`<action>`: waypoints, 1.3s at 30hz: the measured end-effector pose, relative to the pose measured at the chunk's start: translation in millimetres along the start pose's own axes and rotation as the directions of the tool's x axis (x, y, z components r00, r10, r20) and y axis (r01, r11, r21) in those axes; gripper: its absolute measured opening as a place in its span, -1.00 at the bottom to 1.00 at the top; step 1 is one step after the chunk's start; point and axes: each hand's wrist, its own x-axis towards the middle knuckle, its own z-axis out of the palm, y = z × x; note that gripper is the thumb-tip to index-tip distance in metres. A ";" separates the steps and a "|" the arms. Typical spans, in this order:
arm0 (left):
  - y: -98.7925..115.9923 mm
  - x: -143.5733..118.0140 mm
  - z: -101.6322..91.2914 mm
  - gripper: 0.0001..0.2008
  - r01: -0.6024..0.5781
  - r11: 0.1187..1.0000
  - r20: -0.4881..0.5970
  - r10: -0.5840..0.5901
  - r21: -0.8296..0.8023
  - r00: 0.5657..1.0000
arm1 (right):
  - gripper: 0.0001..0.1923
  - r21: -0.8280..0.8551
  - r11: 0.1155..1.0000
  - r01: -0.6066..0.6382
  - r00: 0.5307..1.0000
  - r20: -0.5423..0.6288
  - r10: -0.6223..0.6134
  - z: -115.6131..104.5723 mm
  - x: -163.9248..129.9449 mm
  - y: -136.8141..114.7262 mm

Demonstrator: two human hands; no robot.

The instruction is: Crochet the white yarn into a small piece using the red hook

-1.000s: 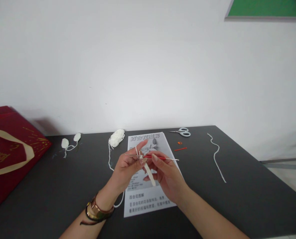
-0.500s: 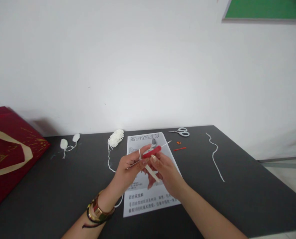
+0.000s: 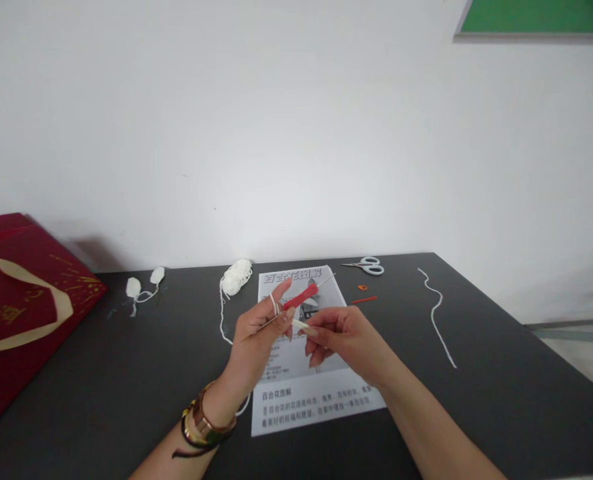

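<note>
My left hand (image 3: 261, 327) is closed on a crochet hook (image 3: 300, 297), whose red handle points up and to the right. Its thin metal shaft runs back under the thumb. White yarn is looped around the raised left index finger. My right hand (image 3: 344, 337) pinches the end of a small white crocheted piece (image 3: 298, 324), which stretches across to the left fingertips. Where the piece meets the hook is hidden by the left fingers. Beneath both hands lies a printed sheet (image 3: 296, 413) with Chinese text and a picture.
A white yarn ball (image 3: 237, 277) sits behind the hands. Two small white crocheted pieces (image 3: 133, 288) lie at the left, near a red gift bag (image 3: 21, 300). Scissors (image 3: 371, 265), an orange stitch marker (image 3: 362, 288), a red needle (image 3: 364, 299) and a loose yarn strand (image 3: 435, 307) are at the right.
My right hand has moved off the hook's red handle, slightly down and right, and now pinches the white piece. The hook stays in my left hand. The view has shifted slightly.
</note>
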 end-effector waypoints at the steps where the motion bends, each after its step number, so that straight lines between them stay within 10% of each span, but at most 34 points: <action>1: 0.9 0.3 -0.7 -0.57 0.008 1.000 -0.003 -0.008 -0.008 1.000 | -0.64 -0.002 1.000 0.003 1.000 0.003 -0.003 -0.8 -0.7 -1.0; 12: 12.2 2.1 -3.0 -0.58 0.100 0.962 0.068 -0.086 -0.256 0.994 | -0.65 -0.072 0.994 0.085 0.993 -0.077 -0.090 -8.3 -4.0 -4.1; 39: 16.6 4.2 -11.7 -0.55 0.082 0.959 0.091 -0.059 -0.270 0.994 | -0.82 0.131 0.985 0.109 0.985 0.116 -0.125 -13.2 -9.2 -8.0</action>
